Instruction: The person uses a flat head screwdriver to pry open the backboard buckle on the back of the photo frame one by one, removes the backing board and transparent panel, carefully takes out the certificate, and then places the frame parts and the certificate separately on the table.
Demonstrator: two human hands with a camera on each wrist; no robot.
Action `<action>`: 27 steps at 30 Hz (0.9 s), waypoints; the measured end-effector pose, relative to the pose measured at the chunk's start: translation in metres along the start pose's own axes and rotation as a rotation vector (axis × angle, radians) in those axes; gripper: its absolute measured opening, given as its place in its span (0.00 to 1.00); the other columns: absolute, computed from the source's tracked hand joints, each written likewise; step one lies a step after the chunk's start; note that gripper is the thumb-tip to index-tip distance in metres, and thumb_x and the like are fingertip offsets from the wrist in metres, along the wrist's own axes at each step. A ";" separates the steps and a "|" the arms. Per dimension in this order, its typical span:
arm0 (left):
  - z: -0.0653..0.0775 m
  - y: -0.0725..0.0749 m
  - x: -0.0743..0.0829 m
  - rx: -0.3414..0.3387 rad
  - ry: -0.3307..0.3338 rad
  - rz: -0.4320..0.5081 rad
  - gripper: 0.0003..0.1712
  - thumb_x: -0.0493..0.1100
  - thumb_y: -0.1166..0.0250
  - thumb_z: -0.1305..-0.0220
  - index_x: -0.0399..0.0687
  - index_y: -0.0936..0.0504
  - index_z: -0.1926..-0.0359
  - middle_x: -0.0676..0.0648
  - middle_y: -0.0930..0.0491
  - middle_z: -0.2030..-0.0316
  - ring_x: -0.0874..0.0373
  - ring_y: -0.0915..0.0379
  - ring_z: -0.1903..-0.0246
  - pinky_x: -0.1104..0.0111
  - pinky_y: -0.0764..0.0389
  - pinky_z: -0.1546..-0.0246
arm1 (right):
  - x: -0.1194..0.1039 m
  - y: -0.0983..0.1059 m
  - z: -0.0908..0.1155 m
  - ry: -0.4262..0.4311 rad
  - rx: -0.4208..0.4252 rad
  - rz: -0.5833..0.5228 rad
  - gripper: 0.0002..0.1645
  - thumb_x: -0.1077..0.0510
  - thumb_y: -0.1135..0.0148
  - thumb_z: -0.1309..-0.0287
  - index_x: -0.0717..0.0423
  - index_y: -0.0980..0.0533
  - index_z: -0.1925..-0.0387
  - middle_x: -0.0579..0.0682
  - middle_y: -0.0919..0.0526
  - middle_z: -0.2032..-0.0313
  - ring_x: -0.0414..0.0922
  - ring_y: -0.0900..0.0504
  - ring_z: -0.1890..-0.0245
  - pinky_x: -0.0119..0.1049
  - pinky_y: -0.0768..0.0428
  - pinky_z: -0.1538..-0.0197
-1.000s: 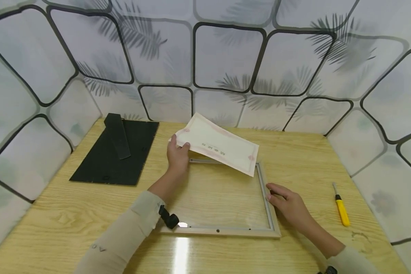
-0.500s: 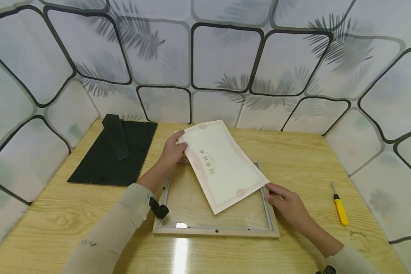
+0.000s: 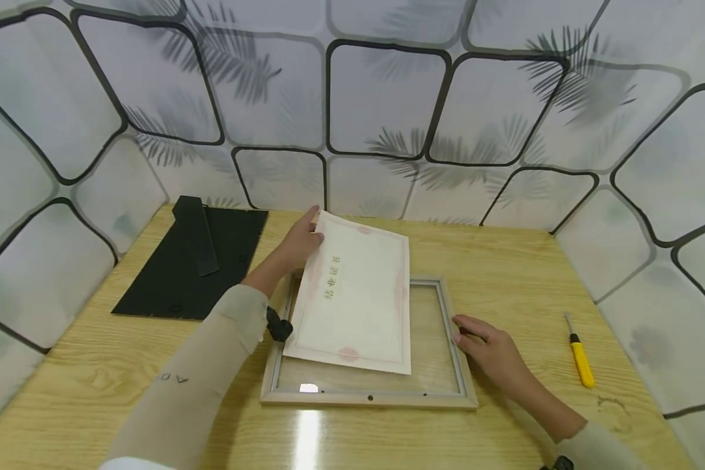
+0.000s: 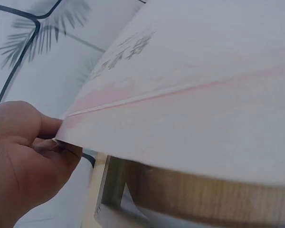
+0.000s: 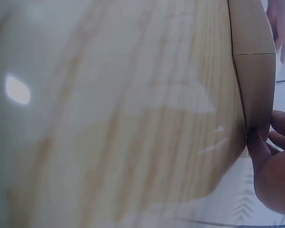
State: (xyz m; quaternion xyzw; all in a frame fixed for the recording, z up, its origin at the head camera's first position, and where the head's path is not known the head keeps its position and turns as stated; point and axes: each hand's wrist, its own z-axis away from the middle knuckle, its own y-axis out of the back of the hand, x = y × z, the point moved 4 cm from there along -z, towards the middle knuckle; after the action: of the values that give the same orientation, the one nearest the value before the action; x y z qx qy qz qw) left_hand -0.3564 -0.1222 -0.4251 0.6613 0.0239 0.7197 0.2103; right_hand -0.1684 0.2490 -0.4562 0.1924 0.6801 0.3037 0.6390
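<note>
My left hand (image 3: 297,243) pinches one corner of a paper certificate (image 3: 361,307), white with a pink border and a short line of characters. The sheet is held tilted over the left part of a light wooden picture frame (image 3: 423,399). In the left wrist view, thumb and fingers (image 4: 50,127) grip the sheet's corner, and a gap shows between sheet and frame. My right hand (image 3: 496,349) holds the frame's right side. Thumb and fingers pinch that edge in the right wrist view. The frame lies flat, and a shiny transparent pane shows inside it.
A black backing board (image 3: 235,254) with a fold-out stand (image 3: 198,235) lies at the back left of the wooden table (image 3: 123,385). To the right lies a yellow-handled screwdriver (image 3: 581,362). Patterned cloth walls (image 3: 382,98) enclose the back and sides.
The certificate has turned from lying crosswise to lengthwise and shifted left over the frame, staying in the left hand. The right hand has stayed on the frame's right edge.
</note>
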 end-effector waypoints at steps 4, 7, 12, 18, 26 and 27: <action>-0.003 -0.007 -0.002 -0.067 -0.001 -0.083 0.42 0.37 0.49 0.23 0.52 0.61 0.18 0.32 0.39 0.28 0.39 0.31 0.35 0.49 0.26 0.37 | 0.001 -0.002 0.000 -0.005 0.004 0.002 0.29 0.50 0.40 0.28 0.61 0.28 0.32 0.60 0.26 0.33 0.57 0.23 0.37 0.52 0.25 0.36; 0.000 -0.010 -0.003 -0.069 -0.007 -0.141 0.42 0.38 0.46 0.23 0.51 0.58 0.18 0.33 0.39 0.27 0.40 0.34 0.32 0.49 0.27 0.35 | 0.001 -0.002 0.001 -0.013 0.004 0.000 0.30 0.50 0.40 0.28 0.60 0.28 0.32 0.60 0.26 0.33 0.57 0.23 0.37 0.51 0.26 0.36; 0.015 -0.008 -0.001 -0.012 -0.033 -0.210 0.37 0.39 0.46 0.23 0.47 0.49 0.20 0.36 0.39 0.26 0.42 0.36 0.30 0.51 0.26 0.36 | 0.001 0.000 0.001 -0.011 0.002 -0.009 0.30 0.48 0.41 0.28 0.59 0.28 0.32 0.59 0.26 0.32 0.57 0.24 0.36 0.52 0.25 0.36; 0.061 -0.004 -0.006 0.062 -0.033 -0.197 0.32 0.40 0.45 0.23 0.41 0.41 0.23 0.37 0.32 0.30 0.40 0.33 0.33 0.51 0.22 0.42 | 0.001 -0.002 0.000 -0.008 -0.001 -0.005 0.30 0.48 0.41 0.28 0.59 0.28 0.32 0.59 0.26 0.33 0.56 0.24 0.36 0.52 0.26 0.36; 0.113 -0.012 -0.019 0.027 0.019 -0.169 0.36 0.43 0.43 0.24 0.36 0.44 0.23 0.35 0.32 0.30 0.39 0.33 0.32 0.51 0.23 0.39 | -0.001 0.000 0.001 0.000 -0.014 -0.017 0.30 0.49 0.41 0.28 0.59 0.29 0.31 0.60 0.27 0.32 0.58 0.25 0.35 0.54 0.27 0.35; 0.116 -0.014 -0.021 0.020 0.027 -0.178 0.37 0.43 0.42 0.24 0.36 0.45 0.23 0.35 0.32 0.31 0.39 0.32 0.33 0.52 0.23 0.39 | -0.001 0.000 0.001 0.000 -0.013 -0.016 0.30 0.49 0.41 0.28 0.59 0.29 0.31 0.60 0.27 0.32 0.58 0.25 0.35 0.54 0.27 0.35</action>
State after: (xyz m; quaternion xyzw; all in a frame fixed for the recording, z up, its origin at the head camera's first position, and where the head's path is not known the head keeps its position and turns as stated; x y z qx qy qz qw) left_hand -0.2402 -0.1451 -0.4345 0.6490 0.0927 0.7065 0.2666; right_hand -0.1674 0.2488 -0.4554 0.1828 0.6796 0.3032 0.6425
